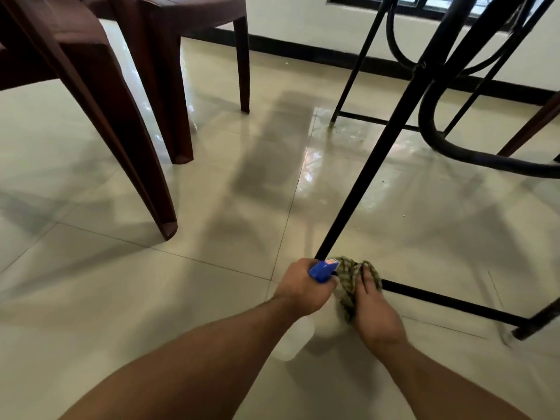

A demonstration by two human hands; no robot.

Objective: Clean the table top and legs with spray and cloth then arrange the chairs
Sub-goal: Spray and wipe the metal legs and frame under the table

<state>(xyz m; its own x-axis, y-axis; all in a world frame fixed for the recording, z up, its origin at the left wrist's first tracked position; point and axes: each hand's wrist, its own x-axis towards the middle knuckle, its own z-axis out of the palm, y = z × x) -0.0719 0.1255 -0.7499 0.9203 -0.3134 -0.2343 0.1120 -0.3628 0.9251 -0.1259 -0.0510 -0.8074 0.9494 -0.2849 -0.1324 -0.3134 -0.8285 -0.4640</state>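
A black metal table leg (pixel 378 165) slants down to the tiled floor in front of me. At its foot my left hand (pixel 300 286) grips a spray bottle by its blue trigger head (pixel 322 270); the pale bottle body (pixel 321 322) hangs below my hand. My right hand (pixel 375 310) holds a green checked cloth (pixel 348 280) against the base of the leg, fingers spread over it. A black crossbar (pixel 448 301) runs right from the leg's foot. Only the table's legs and underframe show.
Two brown plastic chairs (pixel 100 86) stand at the upper left, their legs on the glossy cream floor tiles (pixel 151 298). Curved black bracing (pixel 454 147) and another table leg (pixel 354 74) lie at the upper right. A wall with a black skirting runs behind.
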